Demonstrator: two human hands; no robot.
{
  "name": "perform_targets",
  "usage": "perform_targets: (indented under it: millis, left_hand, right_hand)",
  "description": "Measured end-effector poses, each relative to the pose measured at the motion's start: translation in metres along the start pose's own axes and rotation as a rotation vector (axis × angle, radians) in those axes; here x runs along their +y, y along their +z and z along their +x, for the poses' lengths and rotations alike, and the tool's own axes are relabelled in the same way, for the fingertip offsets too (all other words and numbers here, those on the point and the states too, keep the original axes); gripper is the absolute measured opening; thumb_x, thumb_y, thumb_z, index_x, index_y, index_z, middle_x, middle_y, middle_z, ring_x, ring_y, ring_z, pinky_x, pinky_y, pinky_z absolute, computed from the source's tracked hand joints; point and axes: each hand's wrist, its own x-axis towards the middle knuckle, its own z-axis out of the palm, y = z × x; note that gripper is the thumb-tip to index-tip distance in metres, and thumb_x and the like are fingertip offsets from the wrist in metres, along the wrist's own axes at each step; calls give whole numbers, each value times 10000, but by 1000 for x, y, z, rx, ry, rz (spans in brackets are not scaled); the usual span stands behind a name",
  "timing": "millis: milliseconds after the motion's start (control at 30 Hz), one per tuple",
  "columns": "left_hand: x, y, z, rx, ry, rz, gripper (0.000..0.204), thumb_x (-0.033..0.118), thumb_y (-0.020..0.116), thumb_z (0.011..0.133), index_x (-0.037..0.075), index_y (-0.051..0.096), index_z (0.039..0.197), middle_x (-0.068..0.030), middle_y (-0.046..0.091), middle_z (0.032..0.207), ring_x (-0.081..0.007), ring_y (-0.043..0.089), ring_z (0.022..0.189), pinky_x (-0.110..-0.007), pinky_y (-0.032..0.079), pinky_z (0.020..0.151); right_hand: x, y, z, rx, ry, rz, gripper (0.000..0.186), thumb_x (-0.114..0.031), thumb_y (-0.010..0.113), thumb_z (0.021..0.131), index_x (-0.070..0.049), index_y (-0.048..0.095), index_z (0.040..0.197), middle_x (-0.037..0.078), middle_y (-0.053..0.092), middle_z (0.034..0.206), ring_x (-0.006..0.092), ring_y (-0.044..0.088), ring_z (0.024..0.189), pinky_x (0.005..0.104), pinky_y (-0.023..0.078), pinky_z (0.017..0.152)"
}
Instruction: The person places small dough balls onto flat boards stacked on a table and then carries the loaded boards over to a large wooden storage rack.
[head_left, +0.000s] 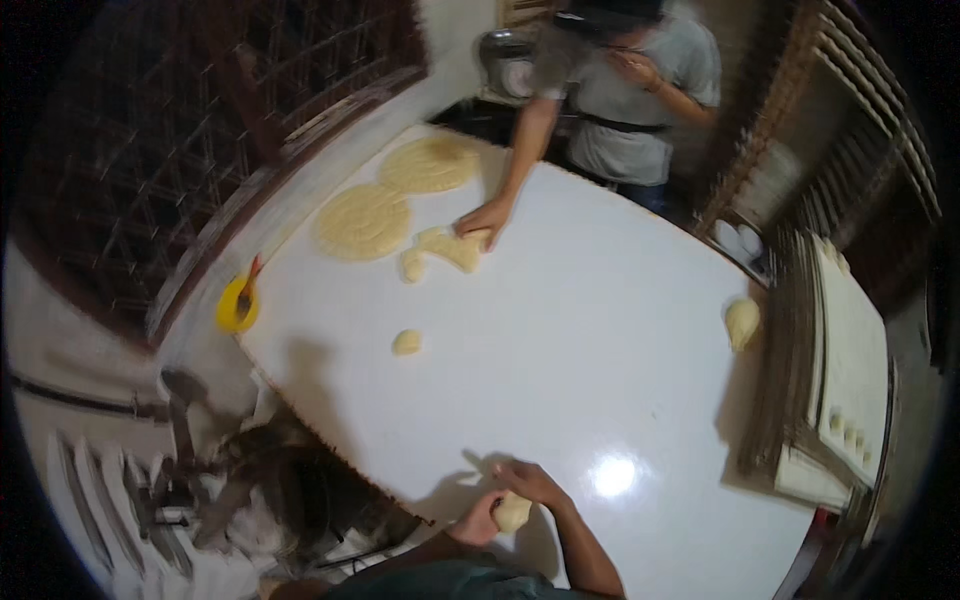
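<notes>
At the near edge of the white table, I hold a pale piece of dough (pixel 513 513) between both hands. My left hand (pixel 476 522) is closed around its left side. From the far side, my right hand (pixel 532 482) is bent over it, fingers against the dough; motion blurs the fingertips. A small dough lump (pixel 407 343) lies on the table ahead of me. Farther off, a co-worker's hand (pixel 485 222) rests on an irregular dough strip (pixel 450 248), with a smaller dough piece (pixel 412 265) beside it.
Two large flat dough rounds (pixel 363 222) lie at the table's far left. A yellow bowl (pixel 238 304) with a brush stands at the left corner. To the right are a pear-shaped dough lump (pixel 742 322) and stacked trays (pixel 850 350). The co-worker (pixel 625 110) stands across the white table (pixel 590 380).
</notes>
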Motion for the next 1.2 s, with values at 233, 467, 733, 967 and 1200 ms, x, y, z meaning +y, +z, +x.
perform_targets:
  millis: [233, 467, 733, 967, 1200]
  left_hand:
    - [65, 128, 17, -468, -311, 0, 693, -40, 649, 731, 98, 300, 1314, -82, 402, 1121, -161, 409, 1072, -290, 441, 844]
    - [-16, 288, 64, -549, 493, 1227, 425, 106, 651, 757, 55, 515, 1156, -134, 488, 1154, -264, 417, 1144, -382, 342, 951]
    - [-50, 271, 5, -664, 756, 1251, 180, 203, 655, 746, 76, 625, 870, -78, 601, 908, -250, 522, 975, -373, 381, 871]
    - [-40, 371, 73, 42, 721, 1099, 143, 171, 685, 722, 60, 596, 707, -89, 614, 797, -278, 559, 831, -390, 420, 771]
    - [-5, 310, 109, 144, 815, 1431, 90, 137, 631, 714, 67, 578, 695, -88, 599, 772, -275, 531, 833, -399, 387, 785]
  right_hand:
    - [92, -52, -204, 302, 63, 224, 385, -254, 647, 825, 5, 579, 1102, 105, 613, 1003, 170, 571, 902, 301, 462, 804]
    - [293, -44, -469, 1307, -872, 1667, 213, -106, 601, 836, -28, 565, 1031, 74, 598, 902, 194, 589, 792, 308, 504, 715]
    - [307, -29, -448, 1239, 94, -735, 287, -144, 681, 614, -51, 600, 873, 107, 569, 925, 283, 545, 881, 411, 437, 751]
    - [341, -104, -440, 1906, 371, -252, 145, -76, 615, 669, -8, 542, 773, 179, 542, 830, 344, 481, 823, 426, 372, 732]
    - [387, -93, -506, 1668, 350, -643, 106, -71, 587, 677, -9, 544, 751, 175, 525, 865, 321, 478, 837, 462, 387, 711]
